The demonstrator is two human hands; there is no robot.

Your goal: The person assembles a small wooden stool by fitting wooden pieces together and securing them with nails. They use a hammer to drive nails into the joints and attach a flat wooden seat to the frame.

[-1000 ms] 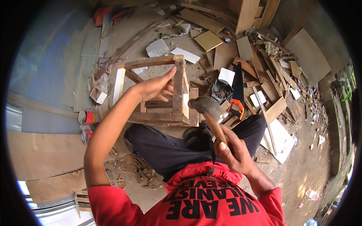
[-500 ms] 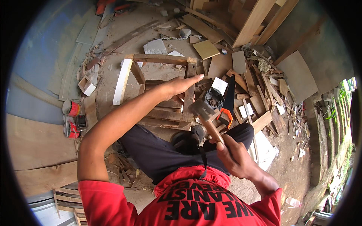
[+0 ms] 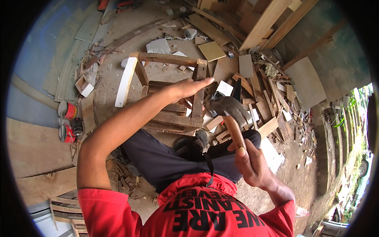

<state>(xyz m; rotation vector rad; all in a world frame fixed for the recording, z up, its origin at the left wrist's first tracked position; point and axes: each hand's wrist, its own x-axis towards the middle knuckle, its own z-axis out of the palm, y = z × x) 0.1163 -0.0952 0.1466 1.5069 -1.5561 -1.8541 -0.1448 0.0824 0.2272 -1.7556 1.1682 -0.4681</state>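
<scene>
A wooden frame [image 3: 166, 59], like a small stool or chair frame with slats, stands on the floor before my legs. A white-faced strip [image 3: 126, 83] runs along its left side. My left hand [image 3: 189, 89] grips the frame's right post, its thumb side stretched along the top and the other fingers partly hidden. My right hand [image 3: 250, 164] is wrapped round the wooden handle of a hammer [image 3: 233, 128]. The hammer's dark metal head is up just right of the post, apart from my left hand as far as I can see.
Wood offcuts [image 3: 268, 102] lie heaped on the right, with a saw [image 3: 237, 90] partly behind the hammer head. Paint cans [image 3: 68, 110] stand at the left by a panel. Long boards [image 3: 260, 23] lean at the far right. A grey block [image 3: 158, 46] lies beyond the frame.
The hammer has swung up and to the right and turned, its head now covering the saw's orange handle. My left hand keeps its place on the frame. The whole view has shifted slightly.
</scene>
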